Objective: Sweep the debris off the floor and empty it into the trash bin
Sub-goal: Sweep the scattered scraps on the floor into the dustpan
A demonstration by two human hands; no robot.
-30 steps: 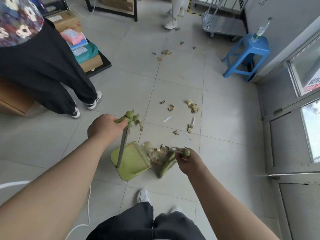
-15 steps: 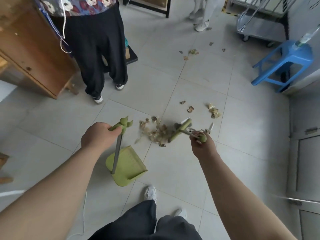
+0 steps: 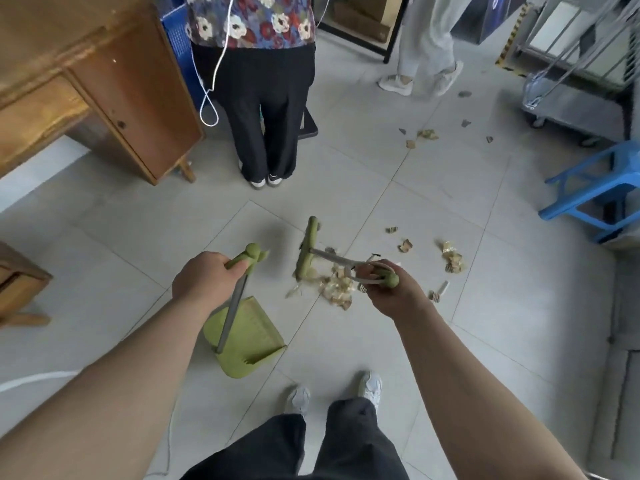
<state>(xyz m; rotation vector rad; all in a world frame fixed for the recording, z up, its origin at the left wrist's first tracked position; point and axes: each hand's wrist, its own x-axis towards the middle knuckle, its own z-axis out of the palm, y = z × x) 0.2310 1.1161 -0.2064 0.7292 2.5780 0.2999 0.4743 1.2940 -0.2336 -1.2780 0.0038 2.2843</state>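
Note:
My left hand [image 3: 207,282] grips the green top of the dustpan handle. The green dustpan [image 3: 249,341] stands on the grey tiles just in front of my feet, its mouth facing right. My right hand [image 3: 388,292] grips the green end of the broom handle. The green broom head [image 3: 306,249] lies on the floor to the upper left of a heap of brown debris [image 3: 337,289]. That heap sits between the broom head and my right hand, a short way up and right of the dustpan. More scraps [image 3: 452,259] lie further right, and others [image 3: 426,135] far back.
A person in dark trousers [image 3: 266,112] stands close ahead. A wooden cabinet [image 3: 104,84] is at the upper left. A blue plastic stool [image 3: 595,188] stands at the right, a metal trolley [image 3: 571,98] behind it. Another person's legs [image 3: 422,46] are at the back.
The broom head has swung away from the dustpan, out to the upper left beyond the debris heap. The view has turned left, bringing the cabinet and the standing person closer to centre.

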